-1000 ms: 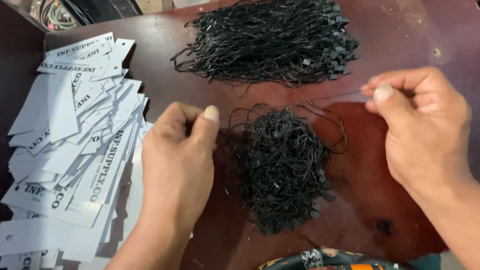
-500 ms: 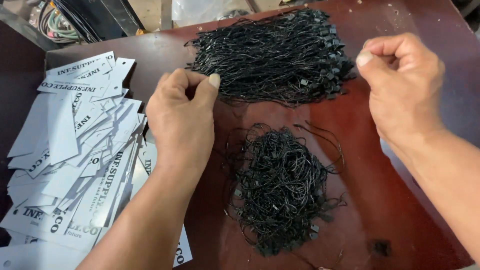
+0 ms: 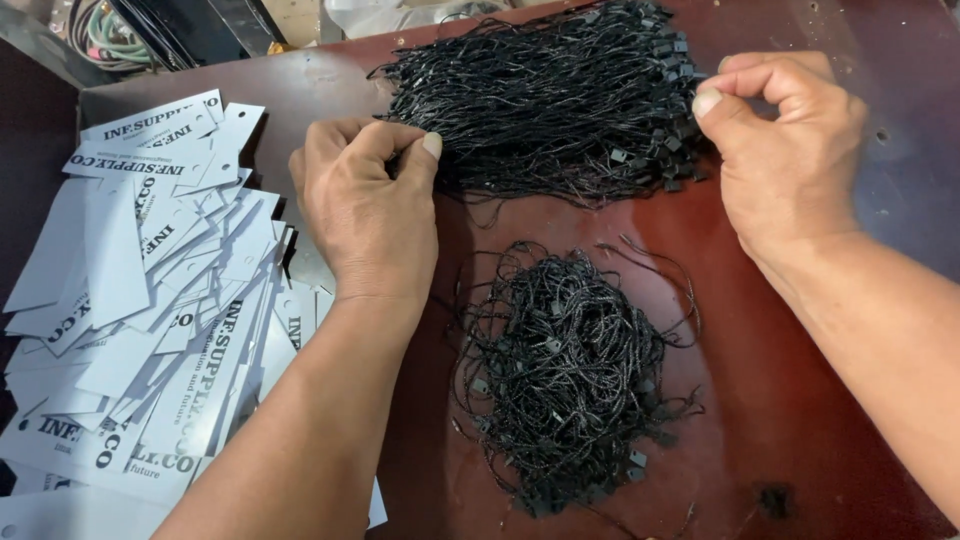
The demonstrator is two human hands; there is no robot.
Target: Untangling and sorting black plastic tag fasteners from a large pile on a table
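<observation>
My left hand (image 3: pixel 368 205) is pinched thumb to forefinger at the left end of the big bundle of black strings (image 3: pixel 545 100), the tips closed right on the fringe of loose cord ends; I cannot tell whether a single strand is caught between them. My right hand (image 3: pixel 785 150) is curled the same way at the bundle's right end, thumb against fingers, pressed in among the small black plastic clasps (image 3: pixel 668 150) that cluster there. That bundle lies straight across the far edge of the dark red table (image 3: pixel 800 420), its strands running roughly left to right between my two hands. Nearer to me, around the middle of the table and well apart from the bundle, sits a tangled heap of black strings (image 3: pixel 565 375) with clasps mixed through it. Along the table's left edge a loose pile of white card tags (image 3: pixel 140 310) with dark print spreads out, overlapping, just beside my left forearm.
</observation>
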